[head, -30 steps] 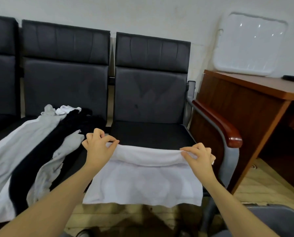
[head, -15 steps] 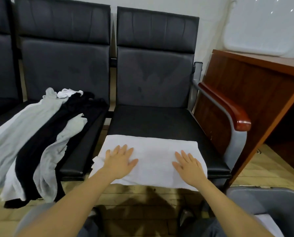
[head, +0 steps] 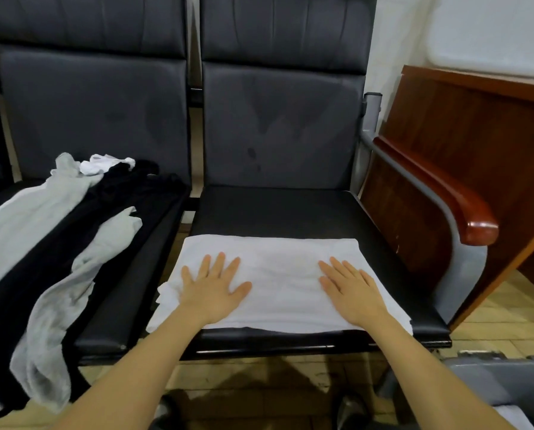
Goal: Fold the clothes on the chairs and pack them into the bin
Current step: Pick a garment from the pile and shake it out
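Note:
A white garment [head: 278, 274], folded into a flat rectangle, lies on the front of the right black chair seat [head: 278, 209]. My left hand [head: 213, 287] presses flat on its left part with fingers spread. My right hand [head: 349, 290] presses flat on its right part. On the left chair [head: 154, 268] lies a loose heap of grey clothes [head: 20, 218], black clothes [head: 73, 231] and a small white piece [head: 104, 164]. The grey bin [head: 489, 389] shows at the bottom right corner, mostly cut off.
A grey armrest with a red-brown wooden top [head: 439, 193] borders the right chair. Behind it stands a brown wooden desk [head: 464, 128] with a white lid [head: 492, 32] leaning on the wall. Tiled floor [head: 259, 380] lies under the chairs.
One second ago both hands pinched the far edge of the white garment and folded it toward me. Now they lie flat on the folded garment, pressing it down.

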Available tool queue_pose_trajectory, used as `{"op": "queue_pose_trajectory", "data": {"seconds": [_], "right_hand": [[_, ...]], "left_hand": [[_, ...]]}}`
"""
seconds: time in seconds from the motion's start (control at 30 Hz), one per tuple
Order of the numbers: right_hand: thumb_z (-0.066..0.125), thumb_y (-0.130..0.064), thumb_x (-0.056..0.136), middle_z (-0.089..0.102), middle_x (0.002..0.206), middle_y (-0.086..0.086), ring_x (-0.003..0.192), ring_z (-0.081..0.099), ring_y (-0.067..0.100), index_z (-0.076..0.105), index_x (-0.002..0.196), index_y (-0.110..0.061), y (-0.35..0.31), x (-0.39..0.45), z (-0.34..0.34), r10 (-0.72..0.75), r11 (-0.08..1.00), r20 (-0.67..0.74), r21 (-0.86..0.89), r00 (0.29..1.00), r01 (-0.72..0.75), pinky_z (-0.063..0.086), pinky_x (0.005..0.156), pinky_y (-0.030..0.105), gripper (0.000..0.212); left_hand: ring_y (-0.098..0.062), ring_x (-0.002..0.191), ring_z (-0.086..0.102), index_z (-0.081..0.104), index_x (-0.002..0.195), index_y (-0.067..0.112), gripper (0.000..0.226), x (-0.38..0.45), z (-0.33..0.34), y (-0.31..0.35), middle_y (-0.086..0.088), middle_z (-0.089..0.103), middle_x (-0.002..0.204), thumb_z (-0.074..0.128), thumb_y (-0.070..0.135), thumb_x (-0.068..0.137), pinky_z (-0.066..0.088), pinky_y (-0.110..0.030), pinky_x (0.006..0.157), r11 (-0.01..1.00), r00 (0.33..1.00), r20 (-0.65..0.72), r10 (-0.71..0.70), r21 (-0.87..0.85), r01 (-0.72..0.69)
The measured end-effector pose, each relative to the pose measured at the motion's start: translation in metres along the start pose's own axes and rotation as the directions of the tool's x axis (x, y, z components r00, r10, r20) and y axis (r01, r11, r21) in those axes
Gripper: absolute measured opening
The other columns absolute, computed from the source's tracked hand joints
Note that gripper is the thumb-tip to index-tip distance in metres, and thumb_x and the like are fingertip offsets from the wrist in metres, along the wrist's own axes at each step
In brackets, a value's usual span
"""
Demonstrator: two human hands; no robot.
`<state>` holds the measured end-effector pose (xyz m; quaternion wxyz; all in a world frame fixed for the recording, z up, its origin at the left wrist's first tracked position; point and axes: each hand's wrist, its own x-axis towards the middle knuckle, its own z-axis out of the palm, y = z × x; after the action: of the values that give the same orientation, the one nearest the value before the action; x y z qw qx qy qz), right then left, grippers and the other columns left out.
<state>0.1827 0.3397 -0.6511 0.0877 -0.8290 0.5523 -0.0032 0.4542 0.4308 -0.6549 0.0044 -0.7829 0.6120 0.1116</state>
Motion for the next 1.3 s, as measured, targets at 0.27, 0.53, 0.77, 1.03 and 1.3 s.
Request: {"op": "queue_pose_trajectory", "data": {"seconds": [0.27, 0.53, 0.77, 1.03, 1.3], "right_hand": [[0.036, -0.052, 0.098, 0.036, 0.149, -0.006, 0.135, 0.034, 0.015, 0.046, 0.138, -0.032, -0.044, 0.009, -0.015, -0.08, 0.99, -0.158, 0.103, 0.984, 0.097, 0.018, 0.111, 0.031, 0.047], [0.028, -0.074, 0.086, -0.001, 0.16, -0.014, 0.147, -0.003, 0.01, 0.01, 0.15, -0.043, -0.098, -0.007, 0.008, -0.434, 0.9, 0.107, 0.078, 0.894, 0.428, -0.004, 0.118, 0.033, 0.073], [0.018, -0.081, 0.077, 0.001, 0.159, -0.015, 0.146, -0.003, 0.011, 0.009, 0.148, -0.046, -0.099, -0.015, 0.012, -0.502, 0.864, 0.057, -0.007, 0.863, 0.503, -0.009, 0.113, 0.029, 0.079], [0.055, -0.04, 0.093, 0.058, 0.111, -0.012, 0.101, 0.05, 0.005, 0.066, 0.116, -0.028, -0.13, -0.02, 0.018, -0.568, 0.754, -0.164, 0.288, 0.806, 0.59, 0.039, 0.092, 0.024, 0.028], [0.061, -0.036, 0.091, 0.057, 0.105, -0.015, 0.097, 0.05, 0.005, 0.07, 0.106, -0.029, -0.131, -0.024, 0.02, -0.532, 0.77, -0.173, 0.308, 0.829, 0.559, 0.039, 0.093, 0.027, 0.019]], "left_hand": [[-0.015, 0.146, 0.004, 0.028, 0.146, 0.032, 0.072, 0.008, -0.013, -0.001, 0.004, 0.009, 0.159, 0.011, 0.068, 0.087, 0.002, -0.046, 0.115, 0.993, 0.986, -0.125, 0.114, -0.004, -0.116], [-0.011, 0.122, 0.047, 0.053, 0.129, 0.026, 0.078, -0.025, -0.018, -0.052, 0.01, 0.049, 0.136, 0.01, 0.069, 0.08, 0.032, -0.029, 0.097, 0.967, 0.942, -0.218, 0.255, 0.059, -0.247], [-0.01, 0.092, 0.062, 0.069, 0.099, 0.026, 0.058, -0.051, -0.01, -0.099, 0.014, 0.065, 0.101, 0.031, 0.068, 0.084, 0.043, -0.026, 0.074, 0.92, 0.856, -0.374, 0.357, -0.017, -0.392], [-0.01, 0.075, 0.059, 0.073, 0.09, 0.017, 0.032, -0.063, -0.01, -0.109, 0.009, 0.063, 0.086, 0.049, 0.038, 0.086, 0.053, -0.036, 0.061, 0.874, 0.756, -0.568, 0.325, -0.126, -0.47], [-0.003, 0.082, 0.059, 0.07, 0.096, 0.024, 0.024, -0.073, -0.001, -0.112, 0.013, 0.063, 0.095, 0.057, 0.041, 0.086, 0.05, -0.027, 0.072, 0.882, 0.819, -0.443, 0.365, -0.117, -0.456]]}}
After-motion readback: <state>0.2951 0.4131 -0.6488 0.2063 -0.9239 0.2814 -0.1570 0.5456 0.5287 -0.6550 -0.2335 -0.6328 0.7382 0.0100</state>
